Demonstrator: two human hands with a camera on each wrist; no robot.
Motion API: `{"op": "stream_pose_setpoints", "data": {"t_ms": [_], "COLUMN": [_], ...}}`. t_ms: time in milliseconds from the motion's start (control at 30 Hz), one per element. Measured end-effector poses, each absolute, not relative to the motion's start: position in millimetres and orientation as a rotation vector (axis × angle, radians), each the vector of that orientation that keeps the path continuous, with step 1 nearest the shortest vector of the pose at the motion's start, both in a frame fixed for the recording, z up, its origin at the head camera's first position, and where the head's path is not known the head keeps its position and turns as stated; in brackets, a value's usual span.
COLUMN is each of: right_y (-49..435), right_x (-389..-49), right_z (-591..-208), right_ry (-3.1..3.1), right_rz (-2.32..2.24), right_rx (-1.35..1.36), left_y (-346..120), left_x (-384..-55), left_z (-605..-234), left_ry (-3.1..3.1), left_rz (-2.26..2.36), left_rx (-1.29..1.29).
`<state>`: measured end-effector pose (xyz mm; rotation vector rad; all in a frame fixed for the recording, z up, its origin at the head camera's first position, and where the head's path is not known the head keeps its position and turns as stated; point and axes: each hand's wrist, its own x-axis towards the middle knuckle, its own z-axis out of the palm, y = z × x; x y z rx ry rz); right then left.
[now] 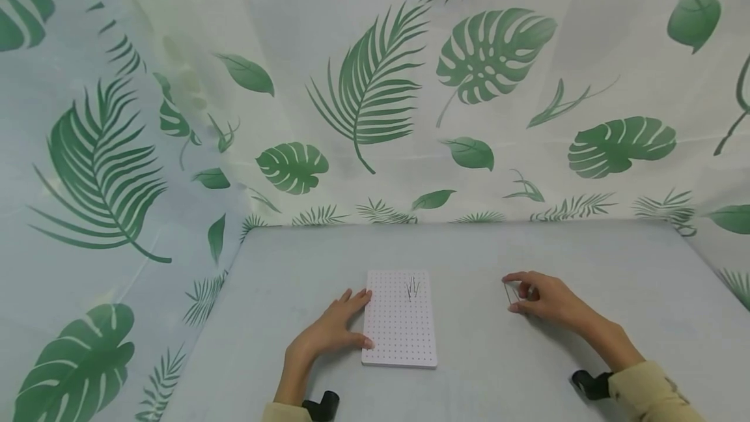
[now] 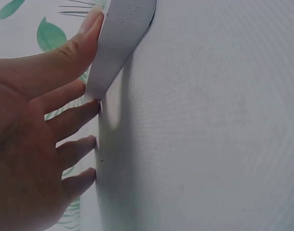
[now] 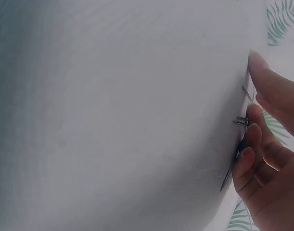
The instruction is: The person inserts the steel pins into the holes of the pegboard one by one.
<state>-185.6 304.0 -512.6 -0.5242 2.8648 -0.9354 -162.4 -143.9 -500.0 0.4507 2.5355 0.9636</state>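
A white pegboard [image 1: 400, 337], its face dotted with rows of small holes, lies flat on the table. Several thin dark metal pins [image 1: 413, 288] stick up from its upper right part, leaning different ways. Spread along the board's left edge, my left hand [image 1: 328, 331] touches it with thumb and fingertips, the fingers fairly straight. In the left wrist view the thumb rests against the board's side [image 2: 120, 43]. To the right, apart from the board, my right hand [image 1: 547, 298] holds thin metal pins [image 3: 228, 171] between thumb and curled fingers, low over the table; their ends poke out past the fingertips.
A pale cloth covers the table [image 1: 469, 376]. Behind and to the left hangs a white curtain [image 1: 398, 200] printed with green leaves, meeting the table's far edge. Each wrist wears a black camera mount, such as the right mount [image 1: 590, 385].
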Motion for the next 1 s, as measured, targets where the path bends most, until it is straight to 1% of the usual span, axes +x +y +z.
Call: {"op": "stream_pose_setpoints", "data": {"t_ms": [333,700,1000], "right_y": [299,293,285], "right_x": [-182,-179,-175], "right_z": [-512,-506,-499], "right_ry": [2.934,3.205,3.177], "right_rz": [-0.941,-0.982,-1.015], "right_rx": [-0.471,-0.509,-0.439], "left_y": [-145,-144,-144], "left_x": [-165,-164,-163], "left_z": [-499,-500,-500], "left_ry": [2.537,2.538,2.538], "left_rz": [0.967,0.965,0.961], "left_rx": [0.495,0.497,0.475]}}
